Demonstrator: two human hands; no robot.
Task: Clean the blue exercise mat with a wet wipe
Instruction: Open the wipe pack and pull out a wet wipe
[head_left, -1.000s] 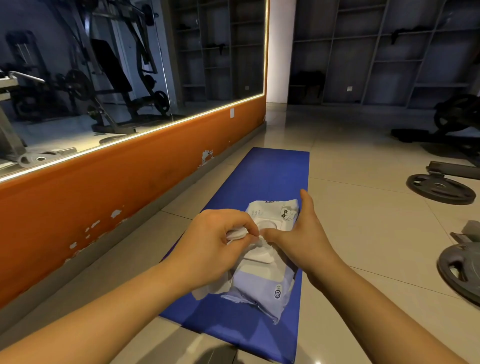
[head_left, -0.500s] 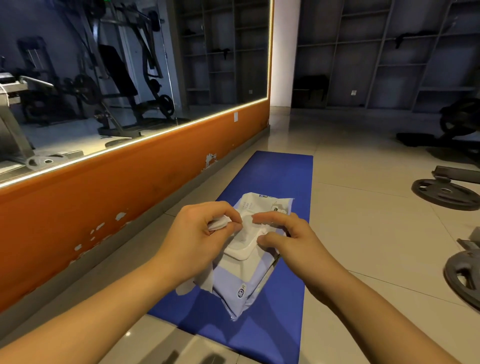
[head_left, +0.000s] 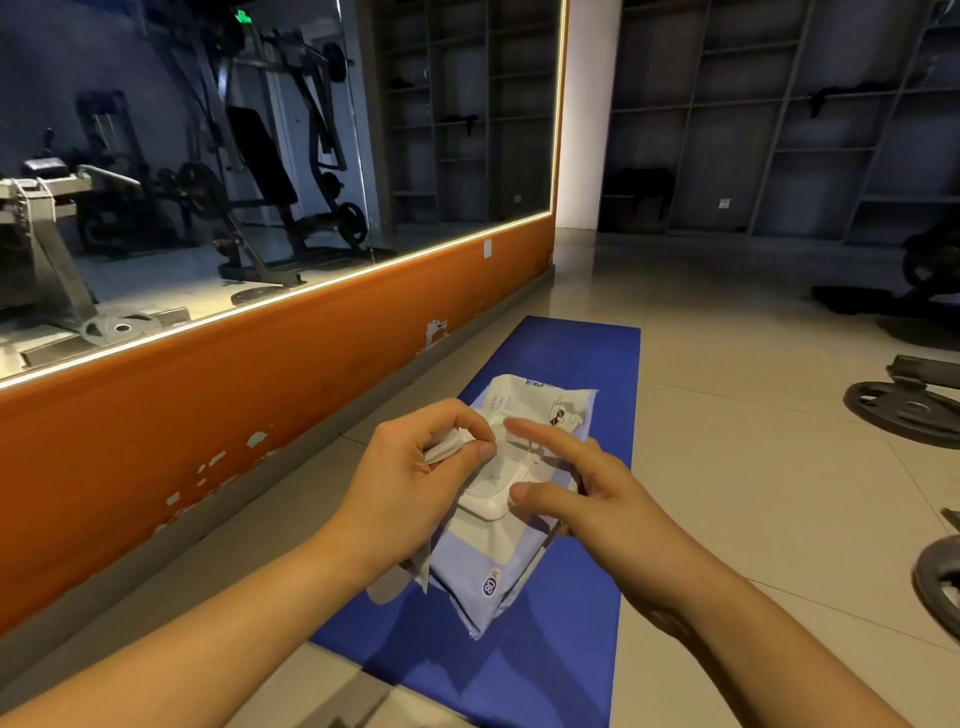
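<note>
Blue below: looking down on the exercise mat (head_left: 576, 358), lying flat and lengthwise on the tiled floor (head_left: 753, 467), just beside the orange wall (head_left: 208, 441) running under the mirror (head_left: 441, 130). Holding a wipe pack (head_left: 483, 566) up over the near half of the mat, between both hands, with its lower corner pointing down toward the blue surface. Pinching a white wet wipe (head_left: 444, 449) with the left hand (head_left: 410, 483), thumb and fingers (head_left: 460, 411) curling together and clamping on the bunched sheet, its loose tail hanging down below the wrist beside the pack. Gripping the pack with the right hand (head_left: 587, 493): thumb pressing on the white flip lid (head_left: 493, 501), index finger stretching out straight across the lid's far edge, remaining fingers tucking under the pack's right side and mostly hidden. Not managing to tell whether the lid is sitting fully down or slightly raised. Not touching the mat with the wipe. Seeing dark weight plates (head_left: 904, 415) lying on the floor well apart to the right, and gym machines showing in the mirror.
</note>
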